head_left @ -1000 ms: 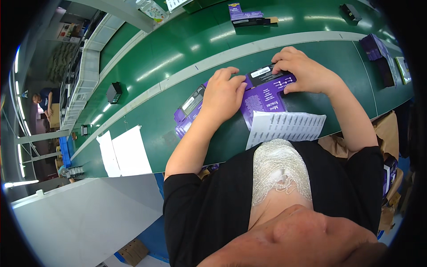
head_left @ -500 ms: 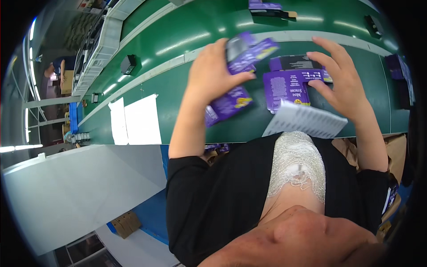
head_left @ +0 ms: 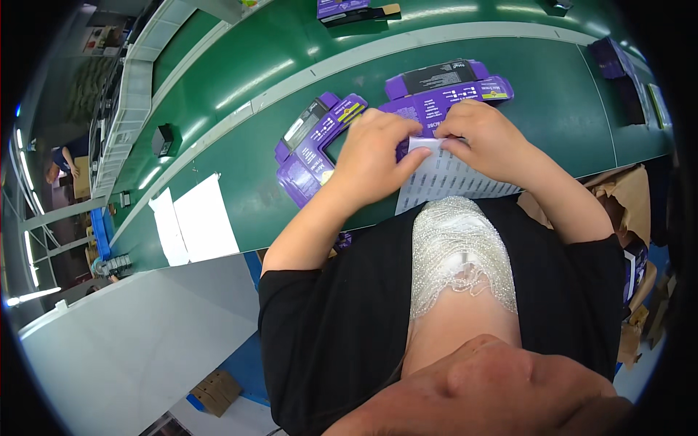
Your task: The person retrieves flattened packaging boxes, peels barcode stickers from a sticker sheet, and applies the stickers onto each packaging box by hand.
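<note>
A white sheet (head_left: pixel 459 179) with rows of small grey print, apparently a label sheet, lies at the table's near edge against my chest. Its far edge is pinched by my right hand (head_left: pixel 486 142), thumb against fingers. My left hand (head_left: pixel 372 158) is closed at the sheet's far left corner, its thumb on the paper. Beyond the hands lies a flattened purple and black box (head_left: pixel 436 86), partly covered by my fingers. A second flattened purple box (head_left: pixel 302 163), with a cut-out window, rests left of it, partly under my left hand and wrist.
White paper sheets (head_left: pixel 200 221) lie on the green table at the left. Beyond the pale rail are a purple box (head_left: pixel 345 10) and a small black box (head_left: pixel 163 139). More purple boxes (head_left: pixel 618 65) stand at the far right. A brown carton (head_left: pixel 627 200) is beside my right arm.
My left hand has set its purple box down on the table at the left. Both hands have come together at the far edge of the white sheet. The view has shifted too.
</note>
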### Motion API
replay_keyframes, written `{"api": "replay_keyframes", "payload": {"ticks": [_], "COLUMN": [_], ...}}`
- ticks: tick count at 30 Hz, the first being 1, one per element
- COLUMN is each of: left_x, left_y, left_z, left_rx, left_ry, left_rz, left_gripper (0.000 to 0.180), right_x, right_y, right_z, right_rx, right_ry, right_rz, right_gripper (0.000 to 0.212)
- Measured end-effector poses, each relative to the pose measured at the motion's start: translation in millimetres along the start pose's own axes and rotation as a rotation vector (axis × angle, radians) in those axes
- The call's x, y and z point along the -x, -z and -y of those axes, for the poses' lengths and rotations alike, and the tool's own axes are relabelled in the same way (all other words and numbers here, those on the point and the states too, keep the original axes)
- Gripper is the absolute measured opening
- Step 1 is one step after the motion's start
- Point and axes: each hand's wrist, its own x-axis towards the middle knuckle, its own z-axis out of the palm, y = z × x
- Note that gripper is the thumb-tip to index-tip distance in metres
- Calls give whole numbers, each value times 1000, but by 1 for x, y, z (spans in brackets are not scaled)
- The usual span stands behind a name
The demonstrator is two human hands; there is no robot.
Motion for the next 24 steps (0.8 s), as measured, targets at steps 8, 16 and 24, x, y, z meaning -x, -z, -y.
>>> {"api": "replay_keyframes", "payload": {"ticks": [8, 16, 24], "left_x": [-4, -37, -37], "left_y": [-9, 1, -14], "left_z": [9, 48, 41], "left_rx": [12, -130, -213], "left_ry": [32, -73, -37], "left_rz": [85, -54, -43], "left_gripper": [8, 32, 39], "right_x": [19, -27, -66], "right_y": [18, 36, -1], "right_z": [12, -17, -43], "right_rx": [66, -745, -521], "right_ry": [442, -327, -485], "right_rz": [36, -326, -353], "right_gripper": [9, 64, 78]}}
